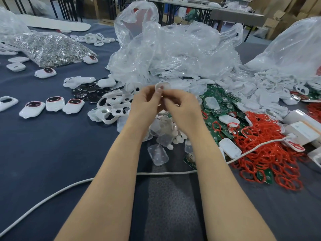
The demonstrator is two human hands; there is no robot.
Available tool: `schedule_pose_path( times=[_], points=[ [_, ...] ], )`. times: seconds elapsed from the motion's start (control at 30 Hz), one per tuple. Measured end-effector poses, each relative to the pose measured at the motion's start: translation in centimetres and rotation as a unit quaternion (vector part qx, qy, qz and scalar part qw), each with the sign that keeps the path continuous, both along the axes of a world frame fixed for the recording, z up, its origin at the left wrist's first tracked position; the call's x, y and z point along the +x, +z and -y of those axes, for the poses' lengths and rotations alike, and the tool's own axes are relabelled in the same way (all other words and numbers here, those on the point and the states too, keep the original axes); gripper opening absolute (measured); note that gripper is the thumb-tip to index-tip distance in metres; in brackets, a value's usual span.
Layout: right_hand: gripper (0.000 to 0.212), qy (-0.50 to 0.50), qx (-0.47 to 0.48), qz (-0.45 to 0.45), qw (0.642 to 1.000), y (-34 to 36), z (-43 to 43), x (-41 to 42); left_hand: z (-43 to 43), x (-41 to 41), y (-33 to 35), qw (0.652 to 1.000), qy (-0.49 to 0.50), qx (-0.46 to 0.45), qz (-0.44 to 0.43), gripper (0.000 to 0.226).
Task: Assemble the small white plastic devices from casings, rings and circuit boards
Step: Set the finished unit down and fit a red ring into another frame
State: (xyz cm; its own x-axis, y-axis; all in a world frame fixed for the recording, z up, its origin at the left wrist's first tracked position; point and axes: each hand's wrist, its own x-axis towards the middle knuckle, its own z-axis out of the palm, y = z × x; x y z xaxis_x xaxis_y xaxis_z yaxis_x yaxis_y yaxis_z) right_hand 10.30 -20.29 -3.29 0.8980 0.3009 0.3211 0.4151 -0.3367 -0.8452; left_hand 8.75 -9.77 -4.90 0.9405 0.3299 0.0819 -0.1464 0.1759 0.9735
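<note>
A white cable (165,173) snakes across the dark blue table (43,153), crumpled clear plastic bags (173,49) heaped behind.

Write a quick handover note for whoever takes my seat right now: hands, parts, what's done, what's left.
Left hand and right hand: both pinch one small white casing piece above the table.
Parts: green circuit boards and red rings piled on the right; white casings with holes just left of the hands.
Done: three assembled devices in a row at left, more beyond.
Left: the held piece looks unfinished; big piles remain.
</note>
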Motion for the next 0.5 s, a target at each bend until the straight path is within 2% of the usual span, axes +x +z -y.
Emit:
schedule_pose_path(
  times=[0.07, 0.1, 0.13, 0.2, 0.27, 0.3, 0.4, 0.5],
  points=[
    [0.022, -0.004, 0.070, -0.061, 0.996, 0.9, 0.9, 0.1, -0.4, 0.1, 0.1, 0.997, 0.053, -0.048, -0.024, 0.013],
    [0.019, -0.026, 0.068, -0.065, 0.995, 1.2, 1.6, 0.1, -0.6, 0.2, 0.2, 0.993, 0.080, -0.075, -0.040, 0.013],
    [0.014, -0.051, 0.018, -0.054, 0.997, 1.4, 2.2, 0.2, -0.8, 0.3, 0.1, 0.989, 0.102, -0.089, -0.054, 0.013],
    [0.004, -0.052, -0.158, -0.046, 0.985, 1.5, 2.9, 0.1, -1.1, 0.4, -0.1, 0.986, 0.129, -0.083, -0.067, 0.009],
    [0.010, -0.014, -0.299, -0.070, 0.952, 1.1, 2.5, -0.2, -1.2, 0.3, 0.0, 0.985, 0.136, -0.099, -0.048, 0.007],
    [0.011, -0.006, -0.331, -0.073, 0.941, 0.9, 2.1, -0.2, -1.3, 0.3, 0.0, 0.984, 0.134, -0.113, -0.037, 0.008],
    [0.007, -0.029, -0.347, -0.041, 0.937, 0.4, 0.9, -0.3, -1.2, 0.1, 0.2, 0.985, 0.122, -0.122, -0.029, 0.003],
    [0.008, -0.080, -0.295, -0.016, 0.952, -0.2, 0.6, -0.1, -1.2, -0.1, 0.3, 0.986, 0.117, -0.116, -0.026, 0.005]
  ],
)
